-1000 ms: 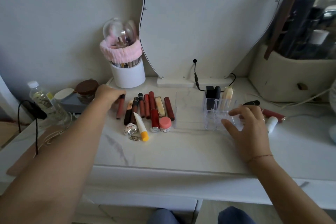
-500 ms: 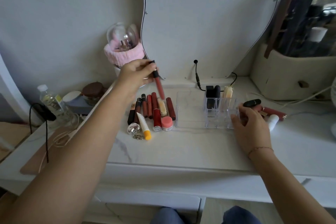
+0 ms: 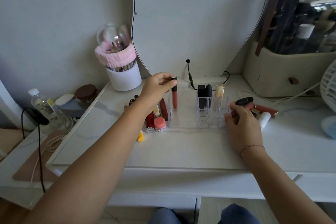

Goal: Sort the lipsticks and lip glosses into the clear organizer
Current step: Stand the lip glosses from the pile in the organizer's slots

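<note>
My left hand [image 3: 157, 89] grips the black cap of a coral lip gloss tube [image 3: 174, 96], held upright with its lower end inside the left compartment of the clear organizer [image 3: 183, 122]. My right hand [image 3: 241, 123] rests against the organizer's right front corner, fingers on its wall. Two black lipsticks [image 3: 204, 96] and a cream and gold one [image 3: 219, 91] stand in its back right cells. A row of red lipsticks and glosses [image 3: 163, 109] lies left of the organizer, partly hidden by my left arm. More lipsticks [image 3: 263, 108] lie to its right.
A small pink pot [image 3: 160, 124] and a yellow-capped tube [image 3: 140, 136] lie by the row. Behind stand a white brush holder with pink band [image 3: 123, 76], a mirror with black cable [image 3: 190, 76], a beige bag [image 3: 283, 72], a fan [image 3: 329, 85] and a water bottle [image 3: 45, 105].
My left hand picked a coral gloss from the row, lifted it and carried it right, lowering it upright into the organizer's left compartment. My right hand stayed at the organizer's right end.
</note>
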`<control>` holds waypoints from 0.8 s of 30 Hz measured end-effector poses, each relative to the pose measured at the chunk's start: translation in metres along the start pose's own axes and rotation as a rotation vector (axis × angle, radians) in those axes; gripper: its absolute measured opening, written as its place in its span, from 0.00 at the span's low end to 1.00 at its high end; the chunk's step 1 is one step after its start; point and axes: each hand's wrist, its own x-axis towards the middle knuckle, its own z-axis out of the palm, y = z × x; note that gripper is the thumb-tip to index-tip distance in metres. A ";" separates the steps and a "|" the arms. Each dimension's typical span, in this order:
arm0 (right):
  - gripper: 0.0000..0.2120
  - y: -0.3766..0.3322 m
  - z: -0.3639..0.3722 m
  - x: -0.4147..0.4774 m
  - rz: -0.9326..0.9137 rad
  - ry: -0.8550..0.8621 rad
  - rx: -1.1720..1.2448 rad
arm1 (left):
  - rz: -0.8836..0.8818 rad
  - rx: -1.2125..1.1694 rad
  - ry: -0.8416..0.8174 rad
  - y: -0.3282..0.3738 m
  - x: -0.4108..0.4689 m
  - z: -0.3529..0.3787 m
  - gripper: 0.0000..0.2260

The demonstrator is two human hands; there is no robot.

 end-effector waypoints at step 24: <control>0.14 0.000 0.000 0.001 -0.001 0.002 -0.022 | 0.046 0.068 -0.038 -0.006 0.004 -0.001 0.12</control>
